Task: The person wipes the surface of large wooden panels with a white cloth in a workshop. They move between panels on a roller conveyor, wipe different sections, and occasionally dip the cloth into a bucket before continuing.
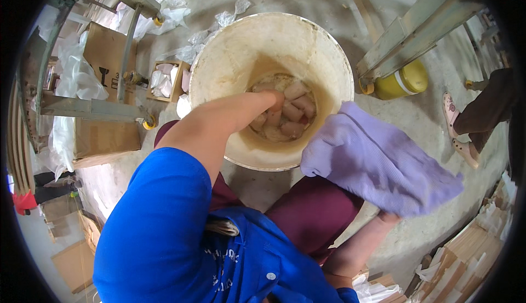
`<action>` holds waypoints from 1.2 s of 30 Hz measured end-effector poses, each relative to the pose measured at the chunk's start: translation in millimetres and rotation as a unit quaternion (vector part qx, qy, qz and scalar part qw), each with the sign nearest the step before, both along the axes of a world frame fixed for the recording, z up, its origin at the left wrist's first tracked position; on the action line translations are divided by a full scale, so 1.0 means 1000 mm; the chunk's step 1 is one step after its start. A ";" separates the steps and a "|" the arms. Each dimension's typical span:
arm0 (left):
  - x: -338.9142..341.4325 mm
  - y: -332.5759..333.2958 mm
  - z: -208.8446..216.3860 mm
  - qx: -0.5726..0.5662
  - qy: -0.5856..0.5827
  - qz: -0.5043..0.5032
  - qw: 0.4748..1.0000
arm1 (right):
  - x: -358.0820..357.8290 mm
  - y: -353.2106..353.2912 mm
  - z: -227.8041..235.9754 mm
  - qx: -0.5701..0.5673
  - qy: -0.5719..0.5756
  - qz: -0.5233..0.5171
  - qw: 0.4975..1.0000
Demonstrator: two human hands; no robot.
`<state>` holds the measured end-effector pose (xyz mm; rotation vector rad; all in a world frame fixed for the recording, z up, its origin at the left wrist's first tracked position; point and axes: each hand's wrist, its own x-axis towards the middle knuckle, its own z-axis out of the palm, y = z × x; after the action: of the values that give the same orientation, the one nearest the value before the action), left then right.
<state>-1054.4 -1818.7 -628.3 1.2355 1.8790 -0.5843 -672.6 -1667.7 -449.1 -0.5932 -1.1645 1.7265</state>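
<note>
My left arm reaches into a tall off-white bucket [213,73]. My left hand [275,101] is low inside it, touching or just above several pale pinkish-brown blocky pieces [296,90] at the bottom. Its fingers point down among them, and I cannot make out whether they grip one. A lavender ribbed cloth [378,158] lies against the bucket's right rim and over my right knee. At the cloth's lower edge is my right hand [389,217], its fingers hidden by the fabric. What the blocky pieces are made of is unclear.
A small open box [176,87] of pale items stands left of the bucket, near a large cardboard box [104,62] and a metal frame on casters. Right are a metal post [411,35], a yellow-green container [408,79] and another person's shoes [450,114]. Flattened cardboard [457,259] lies lower right.
</note>
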 end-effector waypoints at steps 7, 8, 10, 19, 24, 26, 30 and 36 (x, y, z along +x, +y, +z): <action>-0.012 0.019 0.133 0.211 0.023 -0.016 0.977 | -0.031 -0.025 0.035 0.147 -0.242 0.032 0.959; -0.015 0.018 0.154 0.245 0.004 0.009 0.969 | -0.038 -0.021 0.036 0.280 -0.312 -0.038 0.907; -0.020 0.017 0.182 0.314 -0.046 0.016 0.948 | -0.064 -0.025 0.026 0.407 -0.373 -0.172 0.816; -0.046 -0.054 0.256 0.456 -0.588 0.384 0.547 | -0.115 -0.051 0.096 0.255 -0.303 0.085 0.914; -0.032 -0.051 0.270 0.423 -0.756 0.411 0.284 | -0.182 -0.041 0.075 0.715 -0.552 -0.222 0.366; -0.033 -0.080 0.271 0.429 -0.739 0.472 0.219 | -0.256 -0.091 0.174 0.620 -0.598 0.054 0.505; -0.027 -0.094 0.279 0.429 -0.723 0.517 0.158 | -0.295 -0.086 0.171 0.609 -0.556 0.139 0.549; -0.016 -0.079 0.265 0.639 -0.464 0.455 0.412 | -0.344 -0.093 0.033 0.657 -0.283 -0.046 0.697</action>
<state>-1070.6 -1897.6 -363.5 0.5961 1.3004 2.0865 -1016.3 -1761.1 -415.8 -0.2068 -2.3332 0.2268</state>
